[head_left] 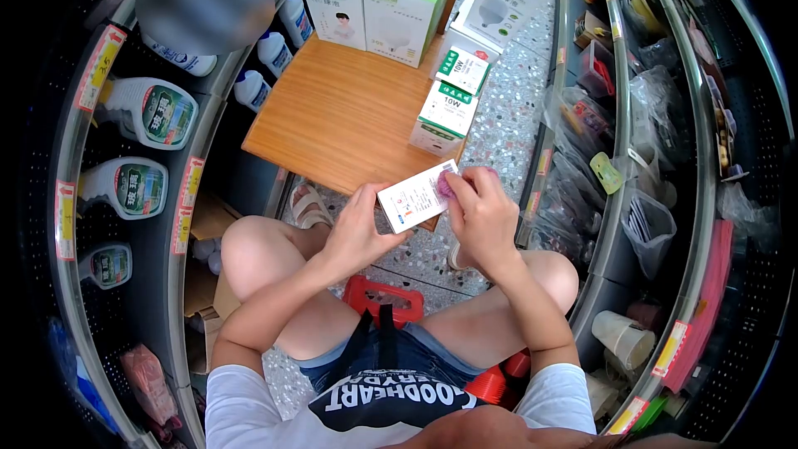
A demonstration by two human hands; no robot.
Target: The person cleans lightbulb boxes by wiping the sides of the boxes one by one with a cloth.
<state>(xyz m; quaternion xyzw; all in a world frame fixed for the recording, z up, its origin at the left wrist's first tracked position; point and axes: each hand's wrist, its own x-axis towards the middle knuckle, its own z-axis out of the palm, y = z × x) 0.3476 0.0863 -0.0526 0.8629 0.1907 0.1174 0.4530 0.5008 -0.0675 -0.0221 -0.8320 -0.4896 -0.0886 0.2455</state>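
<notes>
A small white printed box (414, 196) is held up over the near edge of the wooden table. My left hand (359, 229) grips its left end, thumb below and fingers behind. At the box's right end, my right hand (484, 212) pinches a purple cloth or scrubber (446, 185) against the printed face; its exact kind is hard to make out. Just beyond the hands, a green-and-white 10W bulb box (444, 119) stands at the table's right edge, with another 10W box (464, 71) behind it.
Larger bulb boxes (407, 8) stand on the far end of the wooden table (332, 108). Shelves of spray bottles (162, 114) run along the left. Shelves with bagged goods (582, 125) line the right. A red plastic stool (385, 299) is beneath me.
</notes>
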